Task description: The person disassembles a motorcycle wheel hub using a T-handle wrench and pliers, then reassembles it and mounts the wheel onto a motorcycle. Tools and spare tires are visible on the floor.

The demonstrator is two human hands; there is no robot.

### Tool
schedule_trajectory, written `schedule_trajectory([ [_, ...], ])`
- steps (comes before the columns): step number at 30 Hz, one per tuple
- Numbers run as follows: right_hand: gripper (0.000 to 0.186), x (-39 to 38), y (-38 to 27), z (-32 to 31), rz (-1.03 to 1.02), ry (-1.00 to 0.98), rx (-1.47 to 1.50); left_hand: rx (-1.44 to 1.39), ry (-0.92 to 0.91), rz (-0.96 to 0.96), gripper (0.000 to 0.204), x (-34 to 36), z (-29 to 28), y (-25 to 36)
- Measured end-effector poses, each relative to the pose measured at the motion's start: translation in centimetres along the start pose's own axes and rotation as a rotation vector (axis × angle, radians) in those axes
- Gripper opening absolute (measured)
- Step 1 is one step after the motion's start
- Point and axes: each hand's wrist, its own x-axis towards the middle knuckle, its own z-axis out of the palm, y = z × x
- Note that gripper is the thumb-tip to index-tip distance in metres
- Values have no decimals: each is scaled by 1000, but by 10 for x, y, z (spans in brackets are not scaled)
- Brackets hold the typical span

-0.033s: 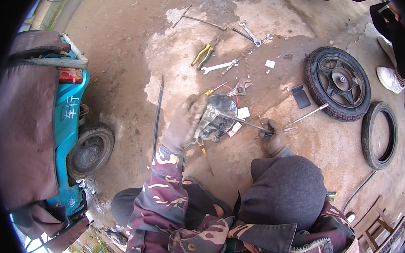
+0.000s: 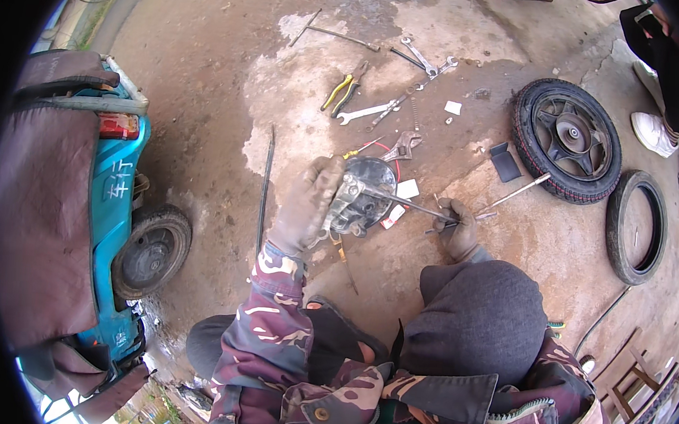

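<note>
A worn glove covers my left hand [image 2: 310, 200], whose fingers are closed on the left edge of a round metal brake plate [image 2: 365, 206] with a dark rim. This plate looks like a motorcycle wheel part. From its upper face a thin metal rod [image 2: 418, 207] runs to the right, and my gloved right hand [image 2: 458, 232] is closed around the rod's far end. Another slim metal piece shows by the right fingers; I cannot tell whether it is held. Behind the plate lie an adjustable wrench [image 2: 404, 146] and a yellow-handled screwdriver [image 2: 357, 150].
Pliers [image 2: 343, 90], open-ended wrenches [image 2: 368, 115] and a T-handle tool [image 2: 337, 36] lie on the concrete ahead. A spoked wheel with tyre [image 2: 571, 138] and a loose tyre [image 2: 636, 226] lie right, near a person's white shoe [image 2: 654, 133]. A blue three-wheeled vehicle [image 2: 126, 173] stands left.
My left hand and forearm have shifted very slightly to the left, with the brake plate turned a little. My right hand has not visibly moved.
</note>
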Motion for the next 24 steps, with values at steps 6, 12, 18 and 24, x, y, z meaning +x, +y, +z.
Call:
schedule_trajectory([
  [6, 52, -4, -25, 19, -9, -80, -127, -332, -49, -90, 76, 12, -15, -18],
  [12, 52, -34, -78, 6, -49, -68, -435, -621, -228, -222, 122, 16, 9, -50],
  [18, 52, -72, -119, -35, 23, 144, -697, -759, -228, -306, 64, 21, 90, -93],
  [24, 44, -61, -131, -58, 274, 232, -672, -777, -386, -497, 78, 43, 125, -121],
])
